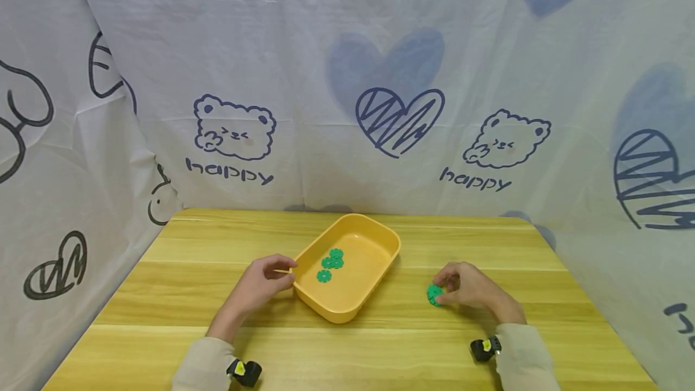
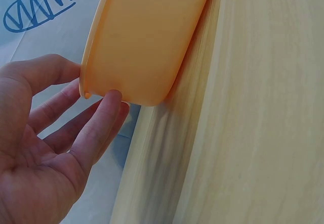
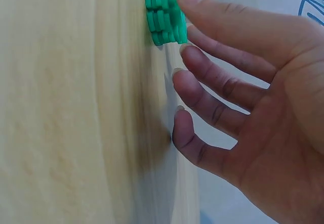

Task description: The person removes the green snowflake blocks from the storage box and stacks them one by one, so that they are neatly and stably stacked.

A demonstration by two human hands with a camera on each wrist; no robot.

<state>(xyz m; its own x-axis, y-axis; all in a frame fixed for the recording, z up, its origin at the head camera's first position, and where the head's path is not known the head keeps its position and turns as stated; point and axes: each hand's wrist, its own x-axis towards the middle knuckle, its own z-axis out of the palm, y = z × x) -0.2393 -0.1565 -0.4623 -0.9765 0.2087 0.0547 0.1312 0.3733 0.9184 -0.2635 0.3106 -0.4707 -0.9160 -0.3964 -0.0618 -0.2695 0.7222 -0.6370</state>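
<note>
An orange-yellow plastic bin (image 1: 374, 246) sits on the table with several green flower-shaped discs (image 1: 324, 276) lying towards its left side. My left hand (image 1: 266, 279) grips the left corner of the bin's rim; in the left wrist view, its fingertips (image 2: 114, 95) meet the outer wall (image 2: 147, 42). To the right of the bin, my right hand (image 1: 469, 285) pinches a small stack of green notched discs (image 1: 433, 294) between thumb and fingers, low at the tabletop. The right wrist view shows the stack (image 3: 164, 16) under the thumb, with the lower fingers loosely curled.
The wood-grain table (image 1: 260, 343) ends at the back against a white cloth (image 1: 315, 137) printed with hearts and bears. Cloth also hangs along both sides. Small black cameras (image 1: 485, 349) are strapped on both wrists.
</note>
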